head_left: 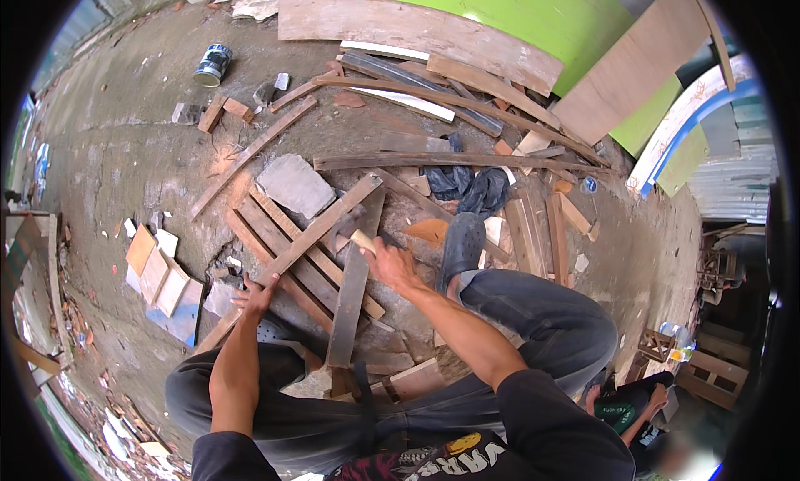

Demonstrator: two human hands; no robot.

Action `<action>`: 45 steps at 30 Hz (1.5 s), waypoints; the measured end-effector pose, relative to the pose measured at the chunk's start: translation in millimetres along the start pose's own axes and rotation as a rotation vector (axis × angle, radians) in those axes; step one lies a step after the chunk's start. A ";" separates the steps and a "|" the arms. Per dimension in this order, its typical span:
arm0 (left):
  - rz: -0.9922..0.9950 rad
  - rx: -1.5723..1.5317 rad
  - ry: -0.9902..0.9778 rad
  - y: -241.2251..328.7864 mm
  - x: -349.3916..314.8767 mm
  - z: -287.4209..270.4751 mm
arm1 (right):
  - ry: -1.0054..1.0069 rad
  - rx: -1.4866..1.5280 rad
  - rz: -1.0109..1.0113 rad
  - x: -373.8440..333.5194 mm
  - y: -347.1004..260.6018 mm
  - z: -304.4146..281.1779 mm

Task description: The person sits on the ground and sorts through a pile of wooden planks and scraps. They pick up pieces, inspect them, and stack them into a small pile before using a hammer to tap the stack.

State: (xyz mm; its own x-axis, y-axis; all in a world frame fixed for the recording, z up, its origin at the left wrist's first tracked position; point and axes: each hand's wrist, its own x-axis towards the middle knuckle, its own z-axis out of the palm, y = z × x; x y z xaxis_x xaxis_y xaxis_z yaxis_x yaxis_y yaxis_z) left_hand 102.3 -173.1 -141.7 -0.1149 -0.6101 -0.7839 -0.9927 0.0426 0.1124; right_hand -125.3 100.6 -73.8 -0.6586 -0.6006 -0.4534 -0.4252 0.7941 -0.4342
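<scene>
My right hand grips the pale wooden handle of a hammer, whose dark head sits over a long diagonal slat. My left hand presses flat on the lower part of that same slat. The slat lies across several parallel dark boards on the concrete ground. A darker plank runs down toward my knees. My right foot in a dark clog rests beside the boards.
Scrap planks and curved strips lie scattered behind. A flat stone slab sits by the boards, a tin can at far left, small wood offcuts at left. Another person sits at lower right near a green wall.
</scene>
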 end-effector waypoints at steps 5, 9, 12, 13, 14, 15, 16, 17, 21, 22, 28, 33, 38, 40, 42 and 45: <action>0.002 -0.002 -0.008 -3.0 5.8 0.7 | -0.022 -0.033 -0.128 -7.1 -1.4 4.1; 0.007 0.016 -0.005 -3.5 8.2 0.3 | 0.063 0.000 -0.201 -11.2 -8.2 9.6; 0.004 0.014 -0.004 -6.7 10.8 1.2 | 0.091 0.001 -0.231 -0.5 -19.2 15.8; 0.001 0.016 -0.003 -7.6 11.5 0.8 | 0.082 -0.004 -0.229 3.7 -22.5 15.6; -0.004 0.022 -0.006 -6.8 9.9 1.3 | 0.082 0.013 -0.195 6.4 -23.5 16.9; -0.010 0.028 -0.010 -5.5 8.5 2.1 | 0.081 0.030 -0.160 8.7 -24.6 18.1; -0.004 0.021 -0.013 -5.4 7.6 0.1 | 0.080 0.046 -0.127 10.5 -26.1 19.7; 0.001 0.012 -0.017 -3.8 3.9 -1.9 | 0.103 0.061 -0.099 9.6 -28.8 22.1; 0.012 0.008 -0.008 -1.6 2.7 -2.4 | 0.103 0.048 -0.099 9.9 -30.2 29.3; 0.013 0.011 -0.008 -1.1 1.8 -2.5 | 0.080 0.027 -0.127 12.1 -26.3 29.3; 0.001 0.020 -0.037 2.0 -1.5 -6.9 | -0.018 0.039 -0.034 41.7 17.0 -24.1; 0.015 0.007 -0.012 3.8 1.0 -3.9 | 0.371 0.108 0.126 53.6 43.5 -42.5; -0.009 0.027 -0.003 -7.6 6.2 -1.0 | 0.015 -0.010 0.020 11.4 27.3 -47.5; -0.011 0.028 0.003 -6.4 8.5 0.4 | -0.068 -0.137 -0.099 -0.9 31.3 -50.9; -0.002 0.035 0.012 -5.0 9.4 3.5 | -0.147 -0.290 -0.210 -12.9 38.1 -73.5; 0.006 0.046 0.029 -8.2 14.1 6.4 | -0.325 -0.537 -0.259 -47.2 19.4 -147.6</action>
State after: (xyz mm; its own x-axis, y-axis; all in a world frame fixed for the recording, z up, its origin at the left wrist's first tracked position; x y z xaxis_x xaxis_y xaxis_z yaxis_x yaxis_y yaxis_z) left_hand 108.6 -177.0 -157.6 -0.1202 -0.6324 -0.7652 -0.9927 0.0817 0.0884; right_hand -194.1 158.2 54.1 -0.3094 -0.7087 -0.6341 -0.8490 0.5061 -0.1514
